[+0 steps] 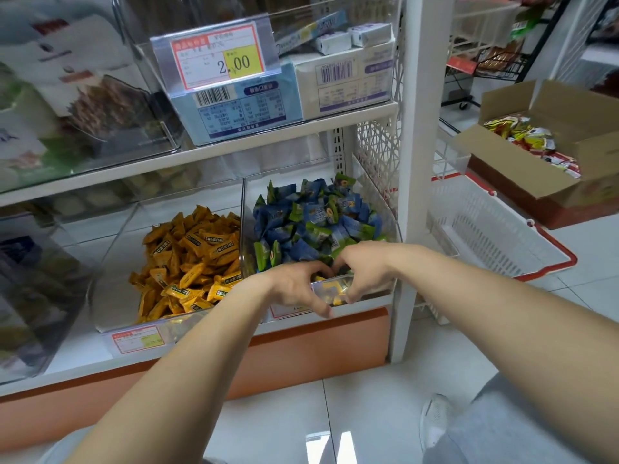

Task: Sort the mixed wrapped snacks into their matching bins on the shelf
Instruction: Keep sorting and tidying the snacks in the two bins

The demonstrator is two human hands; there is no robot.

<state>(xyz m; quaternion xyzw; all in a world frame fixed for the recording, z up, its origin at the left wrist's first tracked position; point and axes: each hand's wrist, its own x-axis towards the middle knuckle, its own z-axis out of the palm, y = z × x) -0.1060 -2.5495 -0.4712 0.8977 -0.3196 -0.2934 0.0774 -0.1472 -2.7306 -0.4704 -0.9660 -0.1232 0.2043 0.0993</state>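
You crouch before a white metal shelf (234, 145) holding clear, hard plastic bins. Both your hands meet at the front rim of the right bin (376, 199). Your left hand (294, 288) hooks over the rim, fingers curled inside, thumb pointing down the outer face. Your right hand (363, 272) sits just beside it, fingers likewise curled down. The fingertips are hidden, so you cannot tell whether either hand grips the wall, a wrapper, or nothing.

The right bin is heaped with blue snacks (311, 222): small pillow-shaped packs in glossy, crinkled film, blue with green ends. Just beside it, the left bin (110, 249) holds orange snacks (191, 262), flat oblong packs with dark labels, piled loosely toward its right side. Something yellow (335, 294) shows blurred through the clear plastic between your hands.

A paper price tag (217, 58) in a clear holder hangs on the shelf above. To the right, on pale floor tiles, stand a white lattice basket (495, 236) with a red rim and an open cardboard box (522, 175) of red-and-yellow packs.
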